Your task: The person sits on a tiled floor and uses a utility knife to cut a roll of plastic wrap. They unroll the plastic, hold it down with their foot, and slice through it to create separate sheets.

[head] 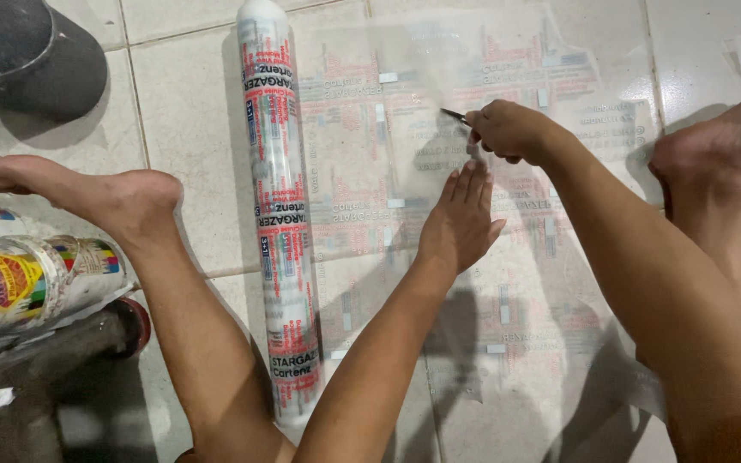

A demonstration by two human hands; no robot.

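Observation:
A long roll of clear printed plastic film lies on the tiled floor, its sheet unrolled to the right. My left hand presses flat on the sheet, fingers together and pointing up. Just above it my right hand is closed around a small dark blade whose tip rests on the film. My bare legs frame the work, one foot to the left of the roll and the other at the right edge of the sheet.
A dark rounded object sits at the top left corner. Colourful printed rolls or packages lie at the left edge, above a dark item with a red wheel. Pale floor tiles surround everything.

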